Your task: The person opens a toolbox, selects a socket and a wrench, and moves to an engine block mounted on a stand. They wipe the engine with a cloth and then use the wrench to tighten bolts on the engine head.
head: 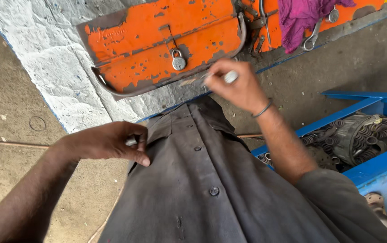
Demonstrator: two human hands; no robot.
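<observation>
The right hand (238,85) is raised in front of the orange metal toolbox (166,45), its grip pinched around a small silvery cylindrical piece (231,76), with something thin and pale sticking out toward the box — too blurred to say what it is. The left hand (108,141) hangs lower, beside the grey buttoned shirt (211,180), its fingers curled shut on a small metal bit (132,141) of which only a sliver shows between thumb and forefinger. Judging from this, the work looks to be at an early or middle stage: both small parts are held apart from each other, one in each hand, not joined and not set against anything. The toolbox lid is down and its padlock (178,62) hangs on the hasp, apparently closed, so nothing has been opened there. A magenta rag (299,18) and a spanner (311,40) lie on a second orange surface at the upper right, untouched. To the right a blue crate (382,175) holds coil springs (364,135) and a round grey machine part, well apart from either hand. Whatever the two pieces belong to, bringing them together — or to the box — appears to be left undone.
</observation>
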